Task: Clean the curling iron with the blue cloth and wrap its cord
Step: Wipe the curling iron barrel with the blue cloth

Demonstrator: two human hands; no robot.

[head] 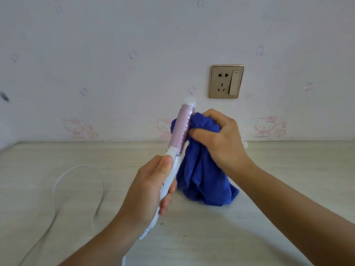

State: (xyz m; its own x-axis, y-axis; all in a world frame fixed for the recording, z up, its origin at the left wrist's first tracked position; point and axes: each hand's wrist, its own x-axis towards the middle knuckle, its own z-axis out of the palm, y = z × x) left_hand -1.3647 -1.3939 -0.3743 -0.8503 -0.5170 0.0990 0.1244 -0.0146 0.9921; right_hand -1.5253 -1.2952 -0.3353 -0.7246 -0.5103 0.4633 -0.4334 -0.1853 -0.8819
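Above table (292, 160) | left hand (148, 189) grips curling iron (182, 127) | right hand (221, 139) clutches blue cloth (203, 181)

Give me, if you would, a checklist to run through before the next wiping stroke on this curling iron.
1. Left hand grips the curling iron by its white handle: ok.
2. Right hand holds the blue cloth bunched against the pink barrel: ok.
3. Wall socket has nothing plugged in: ok.
4. Barrel cool enough to wipe: cannot tell.
5. Cord wrapped: not ok; it lies in a loose loop on the table.
6. Barrel's far side clean: cannot tell; it is hidden.
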